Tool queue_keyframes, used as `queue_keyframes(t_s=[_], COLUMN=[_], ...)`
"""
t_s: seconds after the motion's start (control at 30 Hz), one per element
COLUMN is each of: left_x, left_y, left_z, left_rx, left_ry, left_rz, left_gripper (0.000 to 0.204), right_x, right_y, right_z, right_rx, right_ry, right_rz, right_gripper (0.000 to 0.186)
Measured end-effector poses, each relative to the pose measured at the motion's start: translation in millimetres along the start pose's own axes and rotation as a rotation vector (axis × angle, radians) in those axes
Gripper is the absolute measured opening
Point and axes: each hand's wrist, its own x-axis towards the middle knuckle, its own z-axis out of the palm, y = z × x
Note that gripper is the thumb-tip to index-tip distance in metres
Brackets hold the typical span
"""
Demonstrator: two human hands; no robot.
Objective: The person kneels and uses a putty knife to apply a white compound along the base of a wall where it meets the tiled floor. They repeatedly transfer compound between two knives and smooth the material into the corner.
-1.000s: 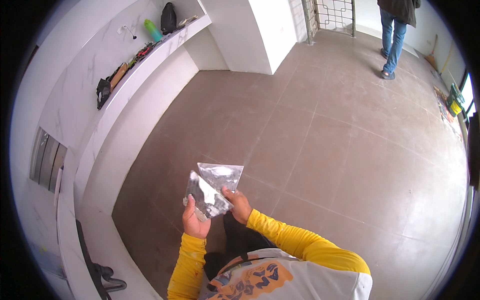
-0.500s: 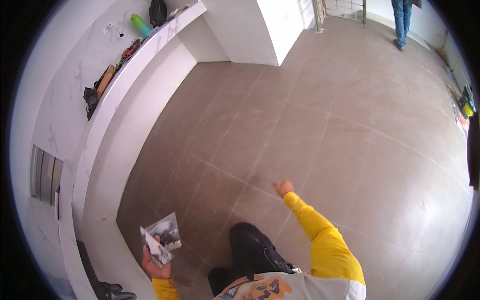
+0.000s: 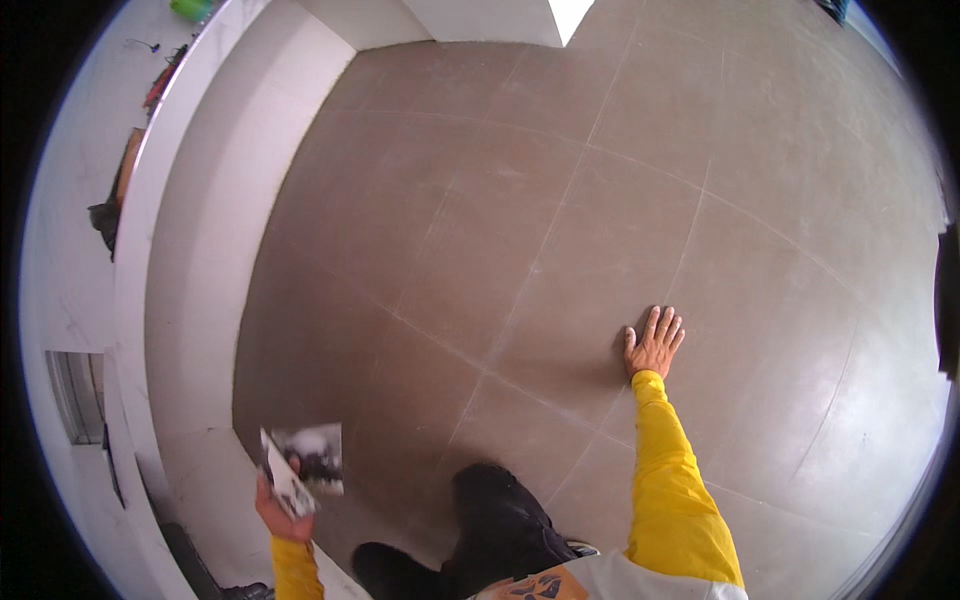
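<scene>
My left hand (image 3: 286, 508) is closed round two thin flat plates at the lower left. One is a roughly square, greyish plate (image 3: 318, 455) with dark and white smears. The other, a narrower whitish plate (image 3: 283, 475), stands at an angle across it; their exact kind is unclear. My right hand (image 3: 653, 347) holds nothing; its fingers are spread, palm down, against the brown tiled floor (image 3: 560, 300). Yellow sleeves cover both forearms, and my dark-trousered knee (image 3: 495, 510) is bent between them.
A raised white ledge (image 3: 215, 180) curves along the left wall. Its shelf holds a green item (image 3: 190, 8), a black bag (image 3: 104, 217) and other items. A white block (image 3: 490, 18) stands at the far side. Another person's foot (image 3: 833, 10) shows far right.
My right hand has moved right and away from me, opening from loosely curled fingers to a flat spread. The view has tipped downward. My left hand still grips both plates.
</scene>
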Motion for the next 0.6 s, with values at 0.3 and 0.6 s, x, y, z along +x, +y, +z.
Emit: queue_keyframes(t_s=[0.3, 0.6], left_x=[281, 350], left_y=[-86, -117], left_z=[222, 397], left_rx=[-0.083, 0.031], left_ry=[-0.382, -0.673], left_rz=[-0.266, -0.415], left_gripper=[0.044, 0.038], right_x=[12, 35], right_y=[6, 40], right_z=[9, 33], right_rx=[-0.061, -0.090], right_ry=[-0.067, -0.132], right_rz=[0.019, 0.048], right_gripper=[0.077, 0.078])
